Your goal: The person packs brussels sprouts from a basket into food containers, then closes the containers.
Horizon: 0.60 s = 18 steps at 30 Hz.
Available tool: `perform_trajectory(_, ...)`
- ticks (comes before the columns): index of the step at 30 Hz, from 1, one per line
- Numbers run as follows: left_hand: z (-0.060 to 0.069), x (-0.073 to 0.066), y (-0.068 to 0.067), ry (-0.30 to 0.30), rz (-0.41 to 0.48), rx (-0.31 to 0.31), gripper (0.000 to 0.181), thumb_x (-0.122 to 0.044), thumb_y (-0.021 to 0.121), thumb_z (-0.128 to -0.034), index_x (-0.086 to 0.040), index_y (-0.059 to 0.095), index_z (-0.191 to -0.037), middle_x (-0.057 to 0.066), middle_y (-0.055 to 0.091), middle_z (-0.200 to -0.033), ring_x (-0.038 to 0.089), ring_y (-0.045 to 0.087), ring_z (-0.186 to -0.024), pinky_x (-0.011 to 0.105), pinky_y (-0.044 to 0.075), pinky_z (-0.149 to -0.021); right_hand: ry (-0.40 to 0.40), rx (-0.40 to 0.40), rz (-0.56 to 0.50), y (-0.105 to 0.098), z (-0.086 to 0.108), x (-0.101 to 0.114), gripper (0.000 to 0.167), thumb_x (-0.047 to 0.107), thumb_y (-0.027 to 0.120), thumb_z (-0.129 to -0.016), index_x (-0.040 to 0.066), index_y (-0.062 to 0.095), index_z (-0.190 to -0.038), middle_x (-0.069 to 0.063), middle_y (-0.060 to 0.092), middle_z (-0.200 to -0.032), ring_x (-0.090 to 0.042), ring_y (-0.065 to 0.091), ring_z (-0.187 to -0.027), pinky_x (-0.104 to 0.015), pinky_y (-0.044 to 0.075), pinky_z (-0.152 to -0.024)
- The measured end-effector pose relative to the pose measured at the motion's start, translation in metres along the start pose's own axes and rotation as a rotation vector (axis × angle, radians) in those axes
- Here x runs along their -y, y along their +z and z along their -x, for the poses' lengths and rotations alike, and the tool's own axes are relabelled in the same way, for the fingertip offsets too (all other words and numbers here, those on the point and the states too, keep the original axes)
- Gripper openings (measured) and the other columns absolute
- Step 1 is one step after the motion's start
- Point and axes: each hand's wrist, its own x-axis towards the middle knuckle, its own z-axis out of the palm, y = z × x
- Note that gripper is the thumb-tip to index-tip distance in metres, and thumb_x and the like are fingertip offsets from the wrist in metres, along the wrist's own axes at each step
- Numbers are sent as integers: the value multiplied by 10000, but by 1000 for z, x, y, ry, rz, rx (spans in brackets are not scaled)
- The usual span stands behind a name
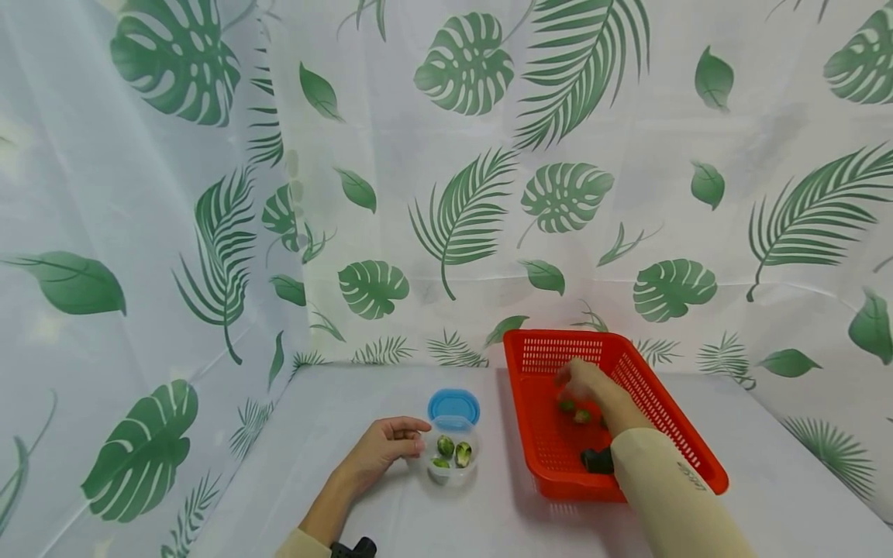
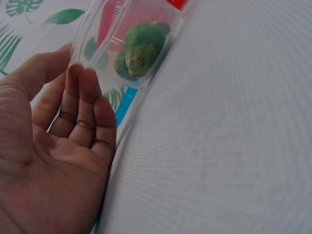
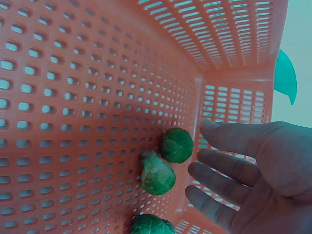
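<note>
Brussels sprouts (image 1: 463, 454) lie in a small clear plastic container (image 1: 449, 480) on the table. My left hand (image 1: 387, 448) is beside it, loosely bent fingertips (image 2: 88, 80) and thumb at its left side, not visibly wrapped around it. Inside the red basket (image 1: 551, 480), my right hand (image 1: 582, 381) hangs over more Brussels sprouts, slightly blurred in the head view. In the right wrist view its fingers are spread and hold nothing. Near them sit a round green sprout (image 3: 177, 145), a paler sprout (image 3: 158, 174) and another sprout (image 3: 151, 225) at the lower edge.
A blue lid (image 1: 453, 404) lies just behind the clear container. The perforated red basket stands to the container's right with raised walls. A leaf-printed curtain (image 1: 391, 232) hangs behind and left of the white table (image 1: 335, 403).
</note>
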Motion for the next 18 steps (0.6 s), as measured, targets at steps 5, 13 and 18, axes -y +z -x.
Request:
perform_trajectory(5,1,-1,1,5,-2,1,445,-49,729,-943,137,606,-1329,-56,692,-911,76,657,-822,271,572,-788,9,25,2,1,-1,-2,359,44,784,-890,-16,715,-1237,-162,724,-1095,-279,637,-941,-512,574,-948)
perform_trajectory(13,1,0,0,4,-7,0,461,-75,745,-938,131,610,-1328,-49,689,-917,83,657,-826,275,572,-798,32,61,13,3,1,-2,403,64,797,-879,13,711,-1270,-113,729,-1068,-265,639,-917,-528,581,-933)
perform_trajectory(18,0,1,0,0,-7,-4,464,-72,747,-936,131,610,-1329,-54,688,-920,85,654,-830,277,577,-801,11,72,49,2,2,-2,372,55,784,-891,5,718,-1253,-126,735,-1091,-267,640,-933,-567,561,-961)
